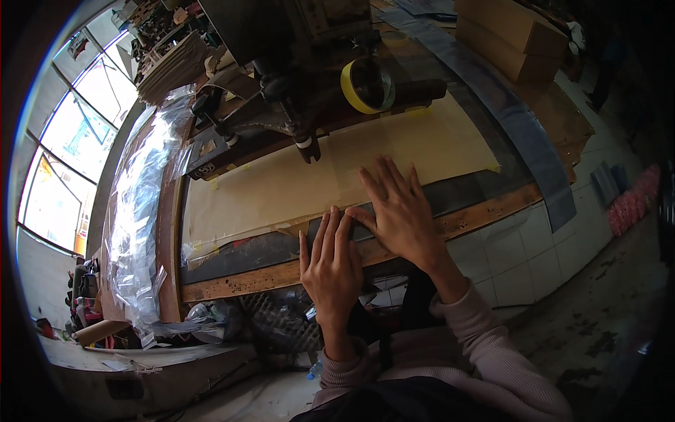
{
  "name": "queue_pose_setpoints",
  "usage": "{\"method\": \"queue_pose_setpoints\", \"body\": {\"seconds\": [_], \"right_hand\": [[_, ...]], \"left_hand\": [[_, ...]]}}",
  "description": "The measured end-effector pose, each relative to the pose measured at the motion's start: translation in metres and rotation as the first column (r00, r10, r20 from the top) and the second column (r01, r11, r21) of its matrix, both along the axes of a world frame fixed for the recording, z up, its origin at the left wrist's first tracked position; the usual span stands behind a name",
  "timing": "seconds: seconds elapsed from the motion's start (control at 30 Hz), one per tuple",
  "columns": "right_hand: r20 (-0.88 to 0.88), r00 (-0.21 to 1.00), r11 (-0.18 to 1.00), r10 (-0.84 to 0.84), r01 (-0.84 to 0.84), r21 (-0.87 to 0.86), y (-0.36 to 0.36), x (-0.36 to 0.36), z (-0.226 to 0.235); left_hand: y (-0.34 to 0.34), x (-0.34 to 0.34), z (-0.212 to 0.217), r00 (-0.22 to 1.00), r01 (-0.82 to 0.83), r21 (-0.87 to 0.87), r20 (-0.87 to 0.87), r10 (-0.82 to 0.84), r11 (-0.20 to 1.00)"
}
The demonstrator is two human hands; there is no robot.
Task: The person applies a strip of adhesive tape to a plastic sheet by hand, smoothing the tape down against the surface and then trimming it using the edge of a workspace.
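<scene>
A long tan sheet [281, 186] lies across a dark work surface, with small pieces of yellow tape along its edges. My right hand [402, 214] rests flat over the sheet's near side, fingers spread and pointing away from me. Beside it, my left hand [329, 271] is stretched out with its fingertips at the sheet's near edge. The right thumb reaches toward the left fingertips. Neither hand holds anything. Just beyond the sheet, a dark machine [281, 91] with a forked metal tip [306, 149] overhangs it. A yellow tape roll [367, 86] stands on the machine's long bar.
A worn wooden edge [253, 280] runs along the table's front. Crumpled clear plastic [144, 218] covers the left side. To the right are a grey-blue strip [485, 88] and cardboard boxes [513, 39]. Stacked brown sheets [172, 67] sit at the back left, near bright windows.
</scene>
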State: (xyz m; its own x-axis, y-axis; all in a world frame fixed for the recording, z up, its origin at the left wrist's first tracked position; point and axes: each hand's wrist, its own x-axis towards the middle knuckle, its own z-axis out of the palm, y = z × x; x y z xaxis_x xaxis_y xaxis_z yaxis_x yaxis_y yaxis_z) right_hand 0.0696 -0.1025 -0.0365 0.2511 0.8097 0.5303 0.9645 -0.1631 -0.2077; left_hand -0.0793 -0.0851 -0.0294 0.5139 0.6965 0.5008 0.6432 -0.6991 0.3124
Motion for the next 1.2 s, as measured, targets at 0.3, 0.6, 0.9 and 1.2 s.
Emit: {"method": "queue_pose_setpoints", "body": {"seconds": [0.3, 0.6, 0.9, 1.2], "right_hand": [[0.000, 1.000, 1.000, -0.011, 0.011, -0.001, 0.0088, 0.0032, -0.0019], [-0.013, 1.000, 1.000, 0.000, -0.001, -0.030, 0.0011, 0.0001, 0.0026], [-0.009, 1.000, 0.999, -0.026, 0.026, -0.031, 0.0075, 0.0048, 0.0016], [-0.020, 0.999, 1.000, -0.026, 0.026, -0.013, 0.0068, 0.0040, 0.0008]], "left_hand": [[0.0002, -0.0008, -0.0030, 1.000, 0.009, 0.024, -0.015, -0.009, 1.000], [0.0002, -0.0018, -0.0006, 1.000, 0.008, 0.025, 0.007, -0.008, 1.000], [0.0000, -0.0011, -0.0010, 1.000, 0.010, 0.033, 0.012, -0.010, 0.999], [0.0002, -0.0008, -0.0022, 1.000, 0.013, 0.041, 0.028, -0.014, 0.999]]}}
